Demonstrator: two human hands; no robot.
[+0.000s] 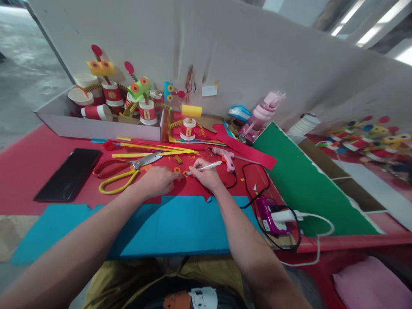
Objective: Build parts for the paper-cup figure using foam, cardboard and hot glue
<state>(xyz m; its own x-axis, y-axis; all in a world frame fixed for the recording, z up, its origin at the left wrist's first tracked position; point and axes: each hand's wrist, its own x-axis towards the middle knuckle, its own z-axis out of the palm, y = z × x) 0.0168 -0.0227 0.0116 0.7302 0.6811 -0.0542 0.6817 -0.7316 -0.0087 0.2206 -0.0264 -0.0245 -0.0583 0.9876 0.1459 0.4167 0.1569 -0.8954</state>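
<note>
In the head view my right hand (204,172) is closed round a white pen (211,166), its tip down at a small orange paper circle (186,173). My left hand (160,180) lies just left of it, index finger stretched out by the small circles, the other fingers partly hidden. A second orange paper circle (177,170) lies above that fingertip. Close by are a brown coiled paper strip (178,159) and orange paper scraps. Scissors (137,165) with red and yellow handles rest open left of my left hand.
A pink glue gun (225,158) lies right of my right hand, its black cord looping towards a purple power strip (270,216). A black phone (69,174) lies left. Paper-cup figures stand in a white box (106,127) behind; a green board (309,184) leans right.
</note>
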